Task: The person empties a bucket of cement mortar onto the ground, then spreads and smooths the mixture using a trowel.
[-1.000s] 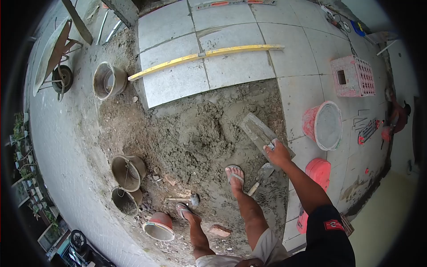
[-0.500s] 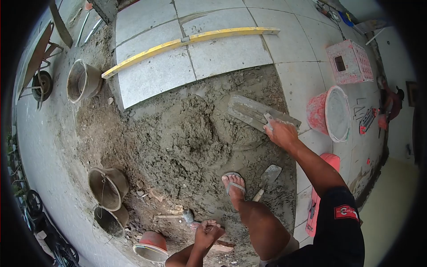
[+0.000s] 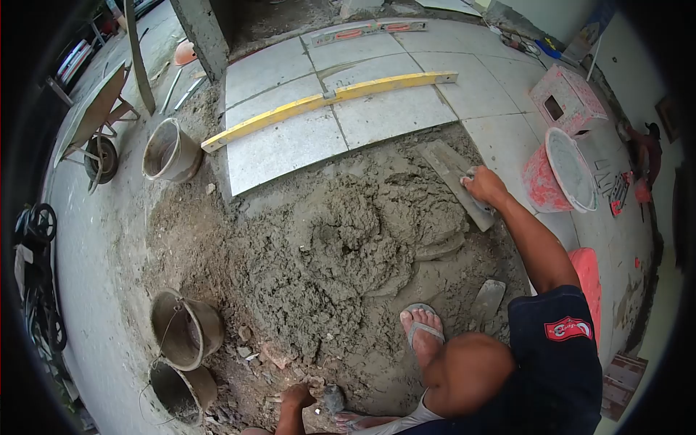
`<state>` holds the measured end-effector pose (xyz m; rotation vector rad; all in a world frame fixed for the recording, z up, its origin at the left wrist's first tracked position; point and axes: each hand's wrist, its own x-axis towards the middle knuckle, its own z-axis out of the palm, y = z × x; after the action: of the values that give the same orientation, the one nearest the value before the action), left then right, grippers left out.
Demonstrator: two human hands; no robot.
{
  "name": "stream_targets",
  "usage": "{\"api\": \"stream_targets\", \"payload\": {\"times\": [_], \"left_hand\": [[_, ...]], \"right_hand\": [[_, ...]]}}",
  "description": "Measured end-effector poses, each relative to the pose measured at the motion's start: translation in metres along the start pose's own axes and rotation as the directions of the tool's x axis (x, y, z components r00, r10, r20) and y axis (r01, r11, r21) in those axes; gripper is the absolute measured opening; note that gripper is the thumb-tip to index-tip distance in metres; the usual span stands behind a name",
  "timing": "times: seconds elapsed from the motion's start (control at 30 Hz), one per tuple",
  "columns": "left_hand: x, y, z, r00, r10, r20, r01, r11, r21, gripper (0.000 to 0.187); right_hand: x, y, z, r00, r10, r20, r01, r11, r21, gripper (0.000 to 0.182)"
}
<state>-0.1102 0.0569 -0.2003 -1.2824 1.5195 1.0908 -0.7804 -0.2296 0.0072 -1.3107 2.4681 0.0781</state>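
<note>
My right hand (image 3: pixel 484 185) grips the handle of a long, flat plastering float (image 3: pixel 444 163). The float's blade lies on the grey wet mortar (image 3: pixel 348 232), near the right edge of the bed and tilted across it. Low in the view, my left hand (image 3: pixel 297 395) is closed over the rubble. A mallet's dark head (image 3: pixel 333 399) lies just right of it, and its handle passes under or beside my fingers; whether I hold it is hidden. A small trowel (image 3: pixel 490 296) rests on the mortar right of my sandalled foot (image 3: pixel 423 326).
A yellow straightedge (image 3: pixel 283 114) lies across the laid tiles (image 3: pixel 283 156). Buckets (image 3: pixel 187 330) stand at the left; a red-splashed bucket (image 3: pixel 558 174) and crate (image 3: pixel 569 101) stand at the right. A wheelbarrow (image 3: pixel 98 119) is at the far left, another person (image 3: pixel 645 152) at the far right.
The view has shifted upward and to the left. My right hand has pushed the float toward the far right corner of the mortar and turned it. My left hand has come down beside the mallet.
</note>
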Motion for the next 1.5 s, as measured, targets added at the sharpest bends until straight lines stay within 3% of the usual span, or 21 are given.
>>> {"api": "stream_targets", "payload": {"times": [0.1,0.13,0.17,0.3,0.43,0.5,0.57,0.63,0.67,0.7,0.77,0.83,0.93,1.0,1.07,1.13,1.2,1.23,1.3,1.4,1.5], "left_hand": [[-0.005,0.006,0.040,0.999,-0.042,0.002,0.042,0.997,0.060,0.073],[-0.008,0.011,0.055,0.986,-0.119,-0.120,0.114,0.992,-0.045,0.070],[-0.008,0.012,0.059,0.987,-0.119,-0.109,0.115,0.993,-0.041,0.070],[0.001,0.009,0.059,0.971,-0.099,-0.218,0.096,0.995,-0.024,0.055],[0.004,-0.002,0.067,0.972,-0.032,-0.233,0.065,0.989,0.134,0.045],[0.001,-0.005,0.057,0.974,0.136,-0.180,-0.116,0.986,0.121,0.049],[-0.007,-0.002,0.056,0.977,0.171,-0.125,-0.166,0.985,0.046,0.057],[-0.016,0.011,0.042,0.994,0.046,0.098,-0.036,0.995,-0.097,0.077],[-0.064,0.034,0.000,0.991,0.054,0.125,-0.014,0.955,-0.298,0.075],[-0.064,0.026,0.012,0.991,0.042,0.126,0.000,0.949,-0.315,0.075],[-0.052,0.014,0.031,0.996,0.041,-0.084,-0.064,0.956,-0.287,0.060],[-0.085,0.022,0.001,0.994,0.068,-0.090,-0.094,0.938,-0.332,0.065],[-0.134,0.041,-0.059,0.996,0.006,-0.090,-0.063,0.758,-0.649,0.064],[-0.141,0.033,-0.080,0.993,0.003,-0.119,-0.089,0.679,-0.728,0.061],[-0.151,0.031,-0.105,0.991,-0.006,-0.137,-0.106,0.599,-0.794,0.058],[-0.164,0.038,-0.142,0.926,-0.088,-0.367,-0.328,0.297,-0.897,0.043],[-0.161,0.047,-0.191,0.857,-0.164,-0.488,-0.443,0.246,-0.862,0.030],[-0.150,0.050,-0.216,0.780,-0.201,-0.593,-0.531,0.290,-0.796,0.026],[-0.121,0.055,-0.277,0.655,-0.211,-0.725,-0.613,0.413,-0.674,0.024],[-0.069,0.077,-0.371,0.492,-0.184,-0.851,-0.731,0.442,-0.519,0.025],[-0.017,0.108,-0.454,0.423,-0.120,-0.898,-0.743,0.522,-0.419,0.031]], "right_hand": [[-0.054,-0.011,-0.025,0.999,-0.051,0.005,0.051,0.996,-0.079,0.046],[-0.078,-0.016,-0.034,0.998,-0.068,0.004,0.068,0.989,-0.135,0.042],[-0.091,-0.016,-0.035,0.997,-0.082,0.006,0.081,0.978,-0.192,0.038],[-0.075,0.013,-0.001,0.997,-0.068,-0.036,0.058,0.972,-0.228,0.031],[-0.036,0.012,0.014,0.986,-0.147,-0.082,0.122,0.960,-0.254,0.026],[-0.002,0.021,0.027,0.987,-0.115,-0.113,0.086,0.968,-0.235,0.026],[0.019,0.021,0.027,0.986,-0.107,-0.130,0.078,0.974,-0.214,0.025],[0.034,0.015,0.027,0.994,0.005,-0.113,-0.017,0.995,-0.103,0.026],[0.032,0.014,0.027,0.994,0.007,-0.110,-0.014,0.997,-0.070,0.030],[0.032,0.019,0.032,0.995,0.030,-0.094,-0.034,0.998,-0.044,0.032],[0.030,0.032,0.032,0.998,0.027,-0.064,-0.029,0.999,-0.039,0.037],[0.015,0.051,0.026,1.000,0.000,0.003,0.000,0.998,-0.066,0.041],[-0.028,0.060,-0.004,0.981,0.061,0.185,-0.070,0.997,0.043,0.046],[-0.051,0.080,-0.003,0.998,-0.039,0.050,0.038,0.999,0.020,0.047],[-0.065,0.106,0.008,0.999,0.036,0.024,-0.038,0.996,0.085,0.050],[-0.104,0.094,0.006,0.998,-0.059,-0.038,0.062,0.995,0.084,0.052],[-0.138,0.075,0.010,0.996,-0.039,-0.076,0.047,0.994,0.101,0.052],[-0.145,0.065,0.010,1.000,0.009,0.023,-0.011,0.997,0.072,0.052],[-0.147,0.067,0.032,0.995,-0.097,-0.014,0.098,0.994,0.039,0.051],[-0.120,0.081,0.074,0.984,-0.146,-0.101,0.153,0.986,0.067,0.049],[-0.096,0.081,0.090,0.992,-0.110,-0.063,0.110,0.994,-0.003,0.046]]}}
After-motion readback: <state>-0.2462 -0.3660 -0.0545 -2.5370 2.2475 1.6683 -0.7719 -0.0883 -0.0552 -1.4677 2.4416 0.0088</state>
